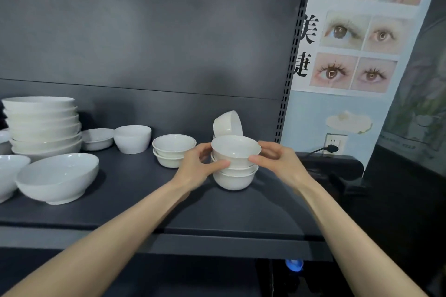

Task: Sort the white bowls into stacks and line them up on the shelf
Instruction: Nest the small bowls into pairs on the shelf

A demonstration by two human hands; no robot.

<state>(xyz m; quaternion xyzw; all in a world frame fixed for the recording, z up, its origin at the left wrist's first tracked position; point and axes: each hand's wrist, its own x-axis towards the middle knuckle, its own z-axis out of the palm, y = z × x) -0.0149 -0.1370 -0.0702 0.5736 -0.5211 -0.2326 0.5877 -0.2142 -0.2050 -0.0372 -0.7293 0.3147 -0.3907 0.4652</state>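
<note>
At the far left of the frame a tall stack of wide white bowls (pixel 43 125) stands at the back of the dark shelf (pixel 149 202). In front of it, at the lower left, a large bowl (pixel 58 177) sits tilted, its mouth turned up and to the left, just beside another bowl (pixel 7 173) that the frame edge cuts off. Right of the tall stack a shallow dish (pixel 97 138) rests near the back, and next to it stands a deeper bowl (pixel 132 138), upright. Nearer the middle, two small bowls (pixel 172 149) are nested one in the other.

The left hand (pixel 198 167) comes in from the lower left and grips the left side of a stack of small bowls (pixel 235 171) just right of centre. Its thumb lies across the front of the stack under the top bowl's rim, and its fingers curl round the far side. The stack stands on the shelf, with the top bowl (pixel 235 149) sitting slightly askew in the ones below. Behind it a single cup-like bowl (pixel 228 124) lies tipped on its side.

The right hand (pixel 277 159) pinches the right rim of the top bowl, thumb in front and fingers curled behind.

At the upper right hangs a poster (pixel 350 31) of eyes and nails, and below it a wall socket (pixel 334 146) holds a black plug
</note>
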